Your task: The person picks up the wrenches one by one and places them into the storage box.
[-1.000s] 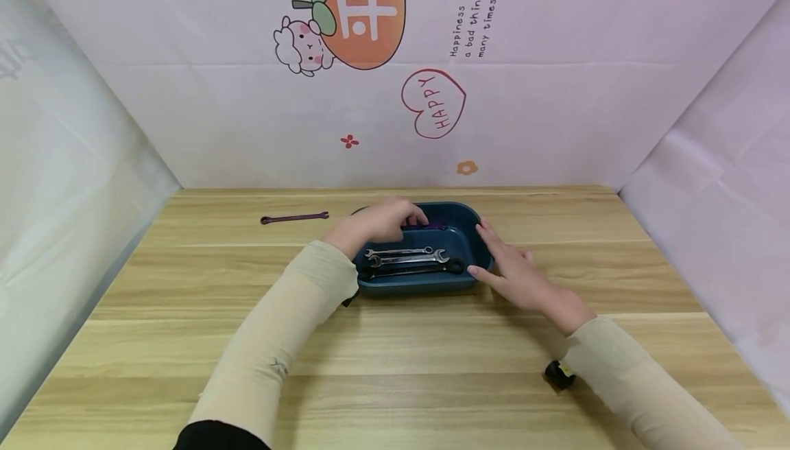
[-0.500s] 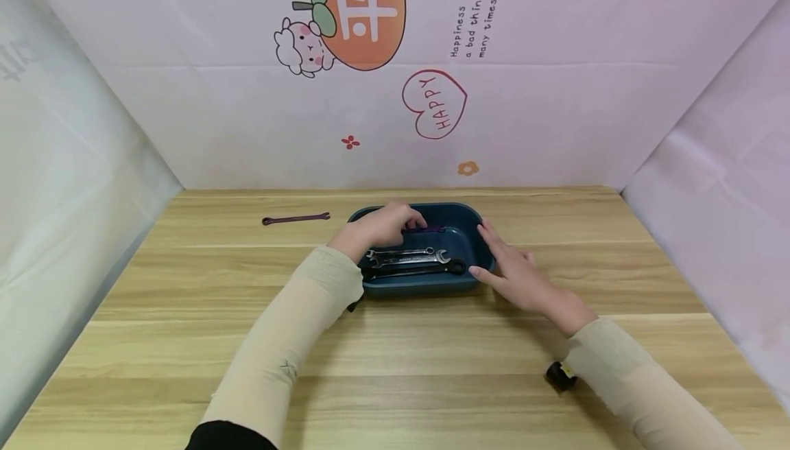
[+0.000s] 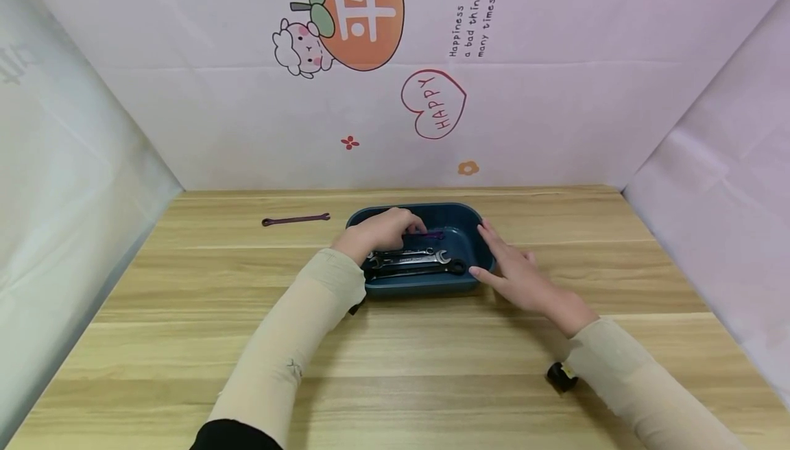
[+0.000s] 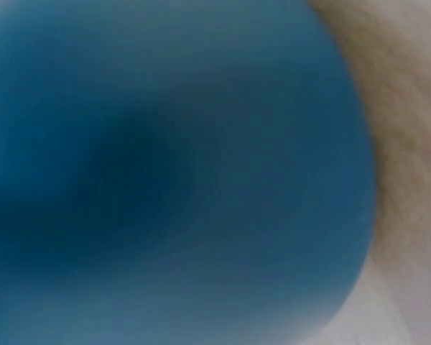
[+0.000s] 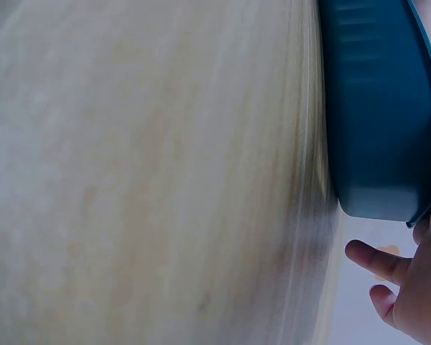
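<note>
A dark blue plastic bin [image 3: 420,290] stands near the back of the table. Reaching in over its left end, my left hand [image 3: 379,232] has curled fingers holding a purple wrench [image 3: 435,234], whose open end shows past the fingertips. Nearer the front of the bin lie silver wrenches [image 3: 410,258] and a longer black wrench [image 3: 455,267], side by side. My right hand [image 3: 518,273] rests at the bin's right end, fingers fairly straight against the rim and thumb spread at the front corner. In the left wrist view, the blurred blue bin wall [image 4: 273,180] hides the hand.
Another purple wrench [image 3: 296,219] lies on the wooden table [image 3: 432,368] to the left of the bin. A printed white cloth [image 3: 531,121] rises behind the table's back edge. A black wrist camera [image 3: 561,376] sits under the right sleeve.
My left hand has drawn slightly toward the front of the bin, and the purple wrench has come with it toward the silver ones. My right hand has stayed in place.
</note>
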### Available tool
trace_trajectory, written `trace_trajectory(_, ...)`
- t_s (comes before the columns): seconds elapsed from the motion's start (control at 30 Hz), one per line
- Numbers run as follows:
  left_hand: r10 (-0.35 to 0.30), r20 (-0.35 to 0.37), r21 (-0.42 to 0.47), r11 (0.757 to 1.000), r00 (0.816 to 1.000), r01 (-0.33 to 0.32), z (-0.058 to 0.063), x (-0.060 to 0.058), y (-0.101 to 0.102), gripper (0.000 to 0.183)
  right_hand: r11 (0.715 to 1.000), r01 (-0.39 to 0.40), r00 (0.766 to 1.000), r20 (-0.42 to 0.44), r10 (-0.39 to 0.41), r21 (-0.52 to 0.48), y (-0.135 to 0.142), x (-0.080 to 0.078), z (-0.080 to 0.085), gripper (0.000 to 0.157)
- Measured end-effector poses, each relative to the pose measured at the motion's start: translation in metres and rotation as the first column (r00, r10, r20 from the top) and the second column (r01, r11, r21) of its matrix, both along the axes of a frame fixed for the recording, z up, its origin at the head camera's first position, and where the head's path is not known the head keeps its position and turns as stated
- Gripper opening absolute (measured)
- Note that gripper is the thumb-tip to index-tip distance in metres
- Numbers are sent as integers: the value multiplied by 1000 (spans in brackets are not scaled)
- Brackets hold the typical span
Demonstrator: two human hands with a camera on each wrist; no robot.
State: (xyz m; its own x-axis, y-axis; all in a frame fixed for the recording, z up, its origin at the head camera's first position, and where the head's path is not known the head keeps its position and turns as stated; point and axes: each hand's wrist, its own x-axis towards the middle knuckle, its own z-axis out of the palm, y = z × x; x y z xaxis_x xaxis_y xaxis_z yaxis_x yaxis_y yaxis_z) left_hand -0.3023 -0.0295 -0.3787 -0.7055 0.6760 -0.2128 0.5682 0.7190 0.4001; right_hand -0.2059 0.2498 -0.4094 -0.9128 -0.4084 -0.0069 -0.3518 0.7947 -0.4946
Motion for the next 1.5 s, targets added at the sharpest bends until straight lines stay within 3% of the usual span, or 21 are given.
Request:
trace_trajectory(0.33, -7, -3, -24, 1000, 1000, 7, -5, -3, -2, 58, 1000, 1, 1000, 2, -1, -3, 0, 1, 0, 85)
trace_trajectory(0.77, 5, 17, -32, 999, 1000, -5, -14, 4, -2, 56, 1000, 4, 1000, 1, -4, -6, 2, 1, -2, 85)
trace_trajectory(1.5, 18, 10, -50, 999, 1000, -18, -12, 3, -4, 58, 1000, -2, 1000, -1, 2, 4, 3, -2, -3, 85)
